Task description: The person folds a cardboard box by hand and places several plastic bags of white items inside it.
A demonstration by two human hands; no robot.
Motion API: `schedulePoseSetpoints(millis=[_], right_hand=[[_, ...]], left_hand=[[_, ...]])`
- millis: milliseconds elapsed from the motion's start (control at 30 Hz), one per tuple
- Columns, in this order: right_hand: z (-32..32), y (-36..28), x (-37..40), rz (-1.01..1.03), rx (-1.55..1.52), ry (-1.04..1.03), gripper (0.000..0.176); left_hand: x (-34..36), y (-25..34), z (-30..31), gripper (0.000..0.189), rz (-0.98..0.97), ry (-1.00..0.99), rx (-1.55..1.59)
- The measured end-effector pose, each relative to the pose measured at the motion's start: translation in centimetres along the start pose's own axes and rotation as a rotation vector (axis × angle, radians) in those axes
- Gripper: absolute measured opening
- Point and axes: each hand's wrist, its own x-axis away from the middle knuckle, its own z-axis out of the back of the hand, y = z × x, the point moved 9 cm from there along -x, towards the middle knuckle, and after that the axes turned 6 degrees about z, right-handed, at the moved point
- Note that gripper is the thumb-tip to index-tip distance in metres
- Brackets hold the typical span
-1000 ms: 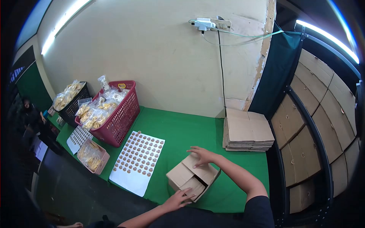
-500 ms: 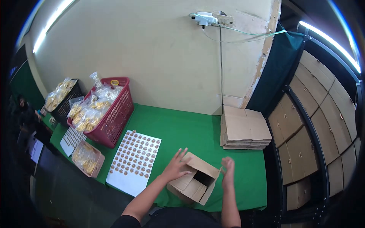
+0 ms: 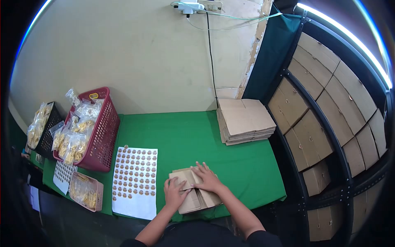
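A brown cardboard box stands on the green cloth at the near edge of the table, its top flaps folded inward and nearly covering the opening. My left hand lies on the left flap with its fingers spread. On the upper right of the box top rests my right hand, fingers apart, pressing on the flaps. Neither hand is wrapped round anything. A sheet of round stickers lies to the left of the box.
Flattened cardboard boxes are stacked at the back right. A maroon basket of bagged snacks, a black basket and a pink tray stand left. Shelves of closed boxes rise on the right.
The box flaps have been folded down over the opening. My right hand has moved from beside the box onto its top, and my left hand now lies on the left flap. The view has shifted.
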Motion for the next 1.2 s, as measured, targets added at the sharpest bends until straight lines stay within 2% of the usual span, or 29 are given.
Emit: schedulePoseSetpoints(millis=[33,100,133,200,233,300,400,433,500,567,633,733,900,967,1000,1067,1200], right_hand=[[-1.0,0.0,-0.6,0.003,0.005,-0.002,0.081],[-2.9,0.0,-1.0,-0.013,0.126,-0.026,0.081],[-3.2,-0.1,-1.1,-0.009,0.131,-0.026,0.081],[-2.6,0.5,-0.8,-0.061,0.060,0.070,0.078],[-2.6,0.7,-0.5,-0.064,0.062,0.071,0.078],[-0.1,0.5,-0.1,-0.044,-0.175,0.282,0.072],[3.4,-2.2,0.8,-0.015,-0.107,0.406,0.069],[5.2,-3.7,1.2,0.024,-0.069,0.479,0.070],[9.0,-6.3,1.8,0.057,-0.052,0.568,0.070],[11.9,-8.9,2.3,0.100,-0.036,0.652,0.070],[13.6,-10.6,2.7,0.110,-0.009,0.732,0.070],[11.4,-9.1,1.1,0.060,-0.007,0.706,0.071],[2.7,-3.6,-1.9,-0.042,0.081,0.520,0.077],[0.6,-2.6,-2.2,-0.167,0.203,0.401,0.080],[0.6,-3.3,-2.0,-0.168,0.208,0.399,0.080],[0.5,-2.7,-0.2,-0.461,0.235,0.406,0.084],[-1.2,-2.8,0.4,-0.473,0.276,0.403,0.084]], left_hand=[[-0.1,-0.5,-0.1,0.051,0.002,0.005,0.003],[-0.5,-1.8,-0.7,0.064,0.059,-0.030,0.048],[-0.7,-1.9,-0.6,0.064,0.060,-0.025,0.051],[-0.9,-2.6,0.3,0.081,0.153,0.043,0.043],[-0.8,-3.2,-0.2,0.081,0.151,0.042,0.046],[-1.0,-4.9,-2.0,0.091,0.259,-0.067,0.474],[-1.5,-2.6,0.6,0.087,0.135,0.026,0.418],[-2.0,-1.3,2.2,0.087,0.124,0.022,0.420],[-3.3,2.0,7.1,0.082,-0.014,0.115,0.390],[-4.4,4.5,11.5,0.080,-0.054,0.118,0.359],[-5.0,5.0,13.0,0.078,-0.096,0.131,0.324],[-6.0,3.2,11.9,0.077,-0.126,0.126,0.335],[-6.1,-4.6,2.4,0.078,0.035,-0.007,0.429],[-5.6,-5.4,1.8,0.079,0.039,0.011,0.397],[-5.4,-5.3,2.1,0.079,0.041,0.018,0.388],[-5.3,-5.7,2.1,0.078,0.046,0.022,0.381],[-5.2,-6.0,1.4,0.075,0.023,0.038,0.344]])
